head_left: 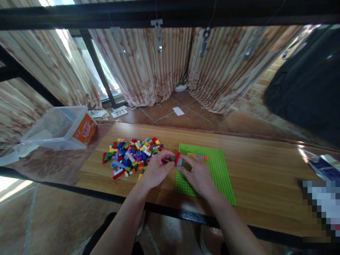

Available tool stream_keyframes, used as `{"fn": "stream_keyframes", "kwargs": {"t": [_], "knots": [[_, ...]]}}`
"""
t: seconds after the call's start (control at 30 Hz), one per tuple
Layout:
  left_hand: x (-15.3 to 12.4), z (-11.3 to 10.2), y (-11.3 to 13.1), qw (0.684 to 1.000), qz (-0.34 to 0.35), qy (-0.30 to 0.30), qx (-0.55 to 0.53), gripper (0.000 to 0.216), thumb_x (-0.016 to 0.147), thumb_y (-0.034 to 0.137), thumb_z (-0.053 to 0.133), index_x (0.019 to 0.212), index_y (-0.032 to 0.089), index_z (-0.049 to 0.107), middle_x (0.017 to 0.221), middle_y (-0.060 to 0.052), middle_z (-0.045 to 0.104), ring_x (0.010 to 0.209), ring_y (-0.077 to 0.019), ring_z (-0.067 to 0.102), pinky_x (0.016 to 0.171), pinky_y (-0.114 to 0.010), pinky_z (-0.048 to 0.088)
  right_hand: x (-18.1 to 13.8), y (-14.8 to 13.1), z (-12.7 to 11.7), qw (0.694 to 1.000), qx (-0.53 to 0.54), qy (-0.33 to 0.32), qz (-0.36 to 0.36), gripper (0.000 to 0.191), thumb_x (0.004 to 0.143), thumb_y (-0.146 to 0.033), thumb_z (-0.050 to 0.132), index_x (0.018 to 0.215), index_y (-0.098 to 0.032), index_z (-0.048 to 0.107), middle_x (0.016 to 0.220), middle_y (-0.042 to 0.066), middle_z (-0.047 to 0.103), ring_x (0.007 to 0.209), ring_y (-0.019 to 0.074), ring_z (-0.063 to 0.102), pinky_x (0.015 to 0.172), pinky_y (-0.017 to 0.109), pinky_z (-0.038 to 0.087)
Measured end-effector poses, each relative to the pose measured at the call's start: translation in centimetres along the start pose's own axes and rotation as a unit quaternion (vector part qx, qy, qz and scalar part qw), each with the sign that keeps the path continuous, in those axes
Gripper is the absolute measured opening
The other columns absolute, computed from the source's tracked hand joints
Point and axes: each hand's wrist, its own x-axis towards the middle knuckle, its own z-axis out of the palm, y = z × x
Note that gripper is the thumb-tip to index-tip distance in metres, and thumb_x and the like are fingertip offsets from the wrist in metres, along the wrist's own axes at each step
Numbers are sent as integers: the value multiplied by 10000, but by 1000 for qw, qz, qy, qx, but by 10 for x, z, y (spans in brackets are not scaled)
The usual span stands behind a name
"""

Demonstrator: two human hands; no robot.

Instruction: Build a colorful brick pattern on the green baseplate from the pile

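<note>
Head view: left hand (pixel 159 167) and right hand (pixel 197 171) are pinching a brick cluster (pixel 177 159) near the baseplate (pixel 221 177), apparently joining pieces; the next move is probably requiring aligned studs.

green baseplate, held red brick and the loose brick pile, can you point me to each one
Green baseplate (pixel 219 171), head view: bare studded right part.
Held red brick (pixel 177 158), head view: middle of its visible face.
Loose brick pile (pixel 132 156), head view: near the heap's middle.
</note>
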Motion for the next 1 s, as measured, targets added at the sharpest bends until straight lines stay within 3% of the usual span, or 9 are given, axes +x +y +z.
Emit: {"fn": "stream_keyframes", "kwargs": {"t": [0.23,0.4,0.57,0.67,0.77,0.87,1.0], "knots": [[1,0,-6,1000,2,23,18,141,778,131,628,908,156,677,903,-36,709,813,-153,636,759,-262,486,-7,9,-10,997,11,39,64,360,799,-312,666,1152,-249,687,981,71,691,957,267,611,892,460,470],[0,9,-4,999,33,1,7,127,768,121,639,881,158,683,865,-30,710,828,-160,647,786,-272,499,-4,-8,-7,965,211,70,140,420,847,-482,609,1131,-183,685,865,55,705,754,200,624,721,360,504],[-3,18,-3,998,50,-21,-30,157,763,102,624,878,157,716,875,-41,725,839,-171,654,810,-290,506,3,-19,2,931,327,68,144,330,835,-466,635,970,-177,718,830,48,720,730,176,642,685,311,511],[-3,19,-4,997,27,12,-64,190,743,108,646,899,160,741,887,-44,736,838,-173,654,818,-294,510,6,-24,4,905,379,85,172,312,820,-479,641,894,-185,712,764,32,712,648,159,634,618,292,516],[-1,13,-3,990,10,83,-110,204,713,152,699,910,159,750,849,-28,719,760,-138,624,751,-261,502,6,-26,6,885,403,108,207,345,780,-508,668,882,-180,698,715,28,704,607,164,638,592,298,525],[2,-4,1,971,-9,154,-181,241,695,220,723,925,152,736,793,-13,687,677,-110,595,666,-236,493,5,-27,12,898,369,86,223,419,779,-529,654,995,-171,679,699,27,698,563,170,623,552,305,505],[2,-39,9,944,-46,227,-235,290,690,283,713,946,148,708,727,1,668,591,-102,600,593,-227,498,4,-29,26,959,209,43,189,429,792,-482,626,1084,-170,660,664,17,687,563,190,622,588,326,473]]}}
